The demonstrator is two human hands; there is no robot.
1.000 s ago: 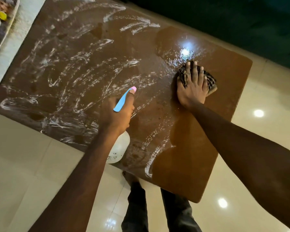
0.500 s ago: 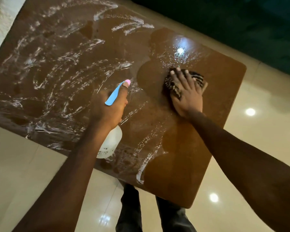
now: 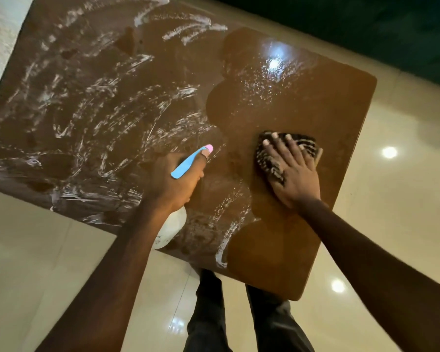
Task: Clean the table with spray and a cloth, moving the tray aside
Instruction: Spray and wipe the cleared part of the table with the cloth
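Observation:
A brown table (image 3: 335,102) fills the view, its left and middle covered in white foam streaks, its right part wiped to a wet shine. My right hand (image 3: 294,174) lies flat with straight fingers on a dark striped cloth (image 3: 267,162), pressing it onto the right side of the tabletop. My left hand (image 3: 175,181) grips a spray bottle (image 3: 172,227) with a white body, a blue trigger and a pink nozzle, held above the table's near edge. The tray is out of view.
Glossy cream floor tiles (image 3: 36,250) surround the table, with lamp reflections on the right. My legs in dark trousers (image 3: 208,313) stand at the table's near corner. A dark green surface (image 3: 366,26) runs along the far side. A pale mat (image 3: 0,34) shows at the far left.
My right hand has dragged the cloth from near the bright reflection back toward me, leaving a wider wiped band. The tray at the top left has left the view. The bottle hand barely moved.

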